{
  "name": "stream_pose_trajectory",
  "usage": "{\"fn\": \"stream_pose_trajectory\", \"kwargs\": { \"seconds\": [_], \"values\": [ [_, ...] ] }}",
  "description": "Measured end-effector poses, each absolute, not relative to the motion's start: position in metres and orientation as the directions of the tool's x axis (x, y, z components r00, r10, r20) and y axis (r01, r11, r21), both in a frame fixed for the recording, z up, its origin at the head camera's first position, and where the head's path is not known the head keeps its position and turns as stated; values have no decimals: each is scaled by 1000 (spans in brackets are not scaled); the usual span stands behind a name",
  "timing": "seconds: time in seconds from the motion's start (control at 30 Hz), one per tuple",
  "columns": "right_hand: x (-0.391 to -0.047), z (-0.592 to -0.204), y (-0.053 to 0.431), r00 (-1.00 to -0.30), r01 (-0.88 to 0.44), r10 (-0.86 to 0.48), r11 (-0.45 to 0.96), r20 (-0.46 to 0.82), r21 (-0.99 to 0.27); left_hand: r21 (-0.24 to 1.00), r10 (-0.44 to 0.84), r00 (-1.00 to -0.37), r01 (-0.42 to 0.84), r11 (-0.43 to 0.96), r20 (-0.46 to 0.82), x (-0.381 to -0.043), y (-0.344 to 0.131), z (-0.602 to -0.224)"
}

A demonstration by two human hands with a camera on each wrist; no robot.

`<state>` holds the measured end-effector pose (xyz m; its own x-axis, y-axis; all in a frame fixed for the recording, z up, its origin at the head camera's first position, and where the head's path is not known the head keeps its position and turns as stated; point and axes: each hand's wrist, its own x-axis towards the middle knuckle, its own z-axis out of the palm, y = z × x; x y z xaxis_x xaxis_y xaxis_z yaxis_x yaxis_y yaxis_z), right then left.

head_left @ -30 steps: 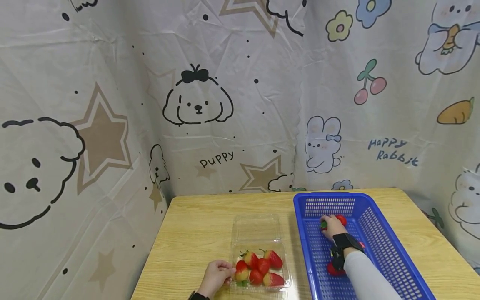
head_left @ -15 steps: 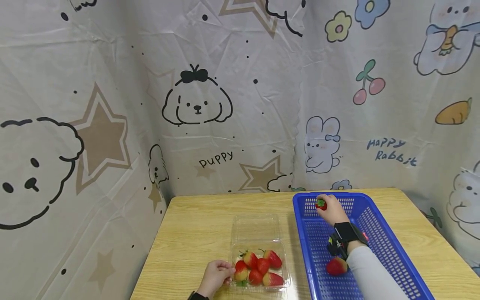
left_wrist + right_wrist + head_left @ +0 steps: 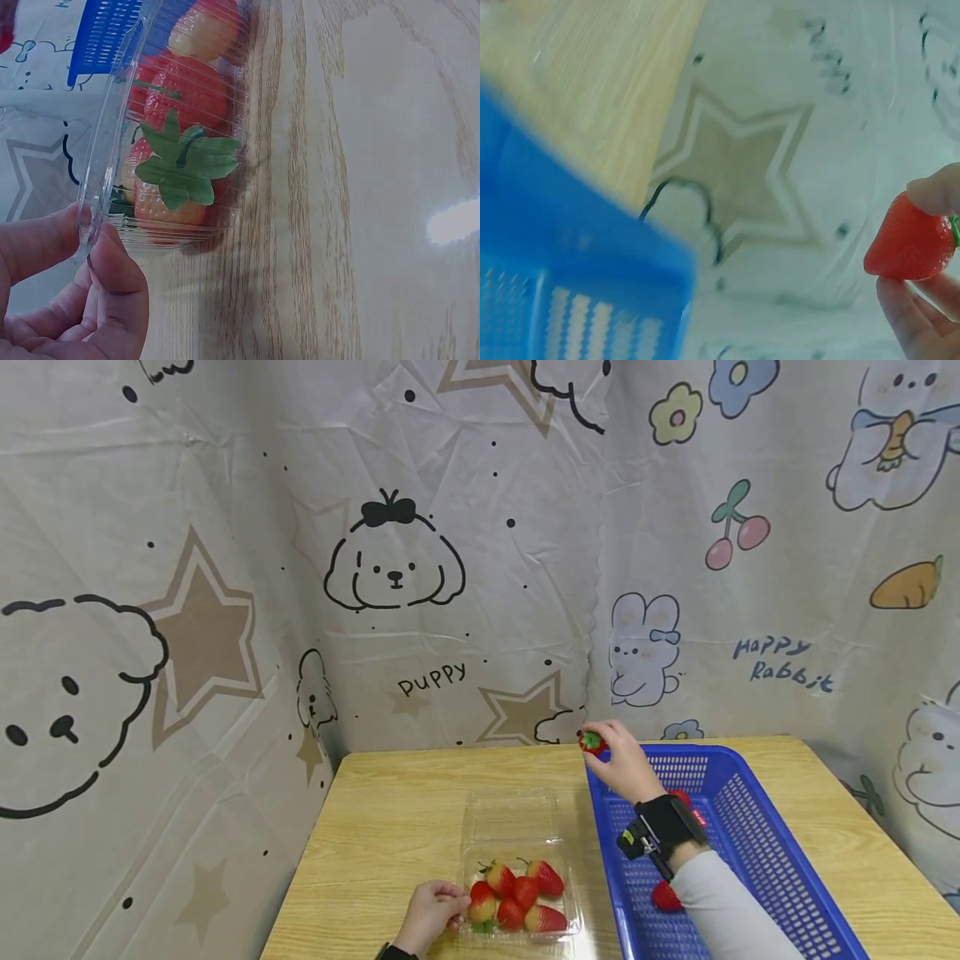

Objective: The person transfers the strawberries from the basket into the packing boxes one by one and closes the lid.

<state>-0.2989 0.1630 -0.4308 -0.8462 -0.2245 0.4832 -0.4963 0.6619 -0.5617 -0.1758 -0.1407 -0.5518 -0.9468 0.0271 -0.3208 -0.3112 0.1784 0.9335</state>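
Note:
My right hand (image 3: 624,767) pinches a red strawberry (image 3: 911,241) with a green leafy cap between thumb and fingers, raised above the far left corner of the blue basket (image 3: 611,860). On the table, a clear plastic clamshell box (image 3: 573,902) lies with its lid (image 3: 513,817) folded back, several strawberries (image 3: 527,891) inside. My left hand (image 3: 433,913) pinches the box's left rim between thumb and finger, as the left wrist view shows. A strawberry with a green leaf cap (image 3: 187,161) sits at the box wall closest to that hand.
In the basket lie a red strawberry (image 3: 666,897) near the front and another (image 3: 681,797) at the back, both partly hidden by the right arm. The wooden table (image 3: 397,827) ends at a printed curtain (image 3: 450,610) behind and to the left.
My right hand has lifted the strawberry out of the basket and carried it up and left to the basket's far left corner. The left hand stays at the box rim.

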Motion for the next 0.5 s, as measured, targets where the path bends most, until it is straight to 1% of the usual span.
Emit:
{"fn": "stream_pose_trajectory", "kwargs": {
  "seconds": [0.2, 0.33, 0.4, 0.5],
  "values": [
    [-289, -424, 131, -728, -663, -346, 575, 592, -479, 926, 16, -943, -324, 192, -333, -176, -140, -552],
    [-281, -427, 112, -651, -741, -423, 535, 630, -405, 928, 17, -944, -320, 192, -329, -176, -140, -553],
    [-278, -431, 104, -629, -761, -455, 523, 631, -383, 930, 17, -946, -316, 189, -325, -176, -140, -553],
    [-274, -439, 93, -621, -774, -499, 509, 605, -376, 932, 18, -947, -312, 185, -320, -176, -140, -553]
  ]
}}
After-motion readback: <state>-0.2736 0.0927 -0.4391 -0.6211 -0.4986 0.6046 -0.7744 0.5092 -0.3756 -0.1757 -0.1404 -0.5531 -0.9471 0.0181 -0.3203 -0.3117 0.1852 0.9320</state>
